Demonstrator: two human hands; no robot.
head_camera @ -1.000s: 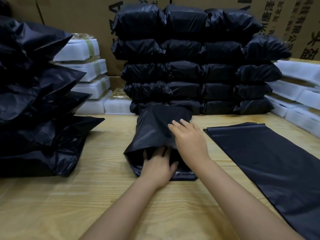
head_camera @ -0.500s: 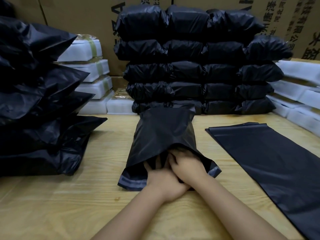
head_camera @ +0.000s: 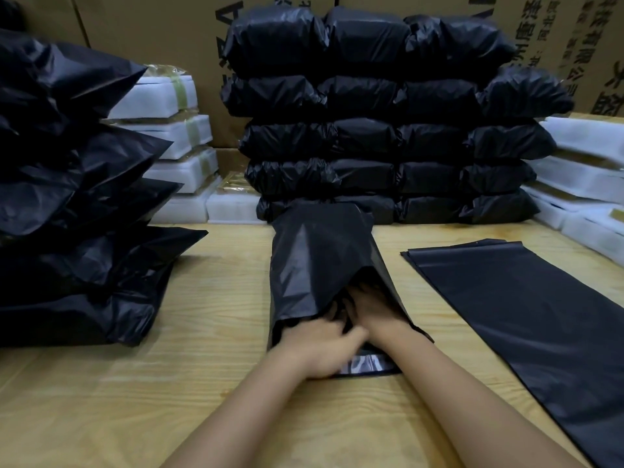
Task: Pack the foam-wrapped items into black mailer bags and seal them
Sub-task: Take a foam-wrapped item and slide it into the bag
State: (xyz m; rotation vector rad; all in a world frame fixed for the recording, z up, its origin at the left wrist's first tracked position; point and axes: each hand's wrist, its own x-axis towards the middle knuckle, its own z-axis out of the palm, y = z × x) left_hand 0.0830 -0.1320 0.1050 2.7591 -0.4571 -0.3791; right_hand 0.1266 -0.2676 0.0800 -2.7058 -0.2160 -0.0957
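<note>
At table centre: one black mailer bag [head_camera: 317, 261], lying lengthwise on the wooden table [head_camera: 169, 383], closed end against the rear stack, open mouth toward the person. The far half bulges; its contents are hidden by the film. A grey adhesive strip shows on the lower lip of the mouth.

Left hand [head_camera: 324, 346]: at the near left of the mouth, resting on the lower lip, fingers curled. It is blurred, so whether they pinch the film cannot be told.

Right hand [head_camera: 374, 309]: reached inside the mouth under the raised upper flap, just beside the left hand. Its fingers are lost in shadow; its grip cannot be told.

Rear centre: stack of packed black bags [head_camera: 388, 130], five layers high, touching the far end of the mailer bag.

Left: heap of filled black bags [head_camera: 67, 197].

Right: flat empty mailers [head_camera: 523, 315], laid slantwise, apart from the mailer bag.

Back left and far right: white foam-wrapped items [head_camera: 169, 130], stacked, some banded with tape.

Behind all: cardboard cartons [head_camera: 152, 28] with printed lettering.
</note>
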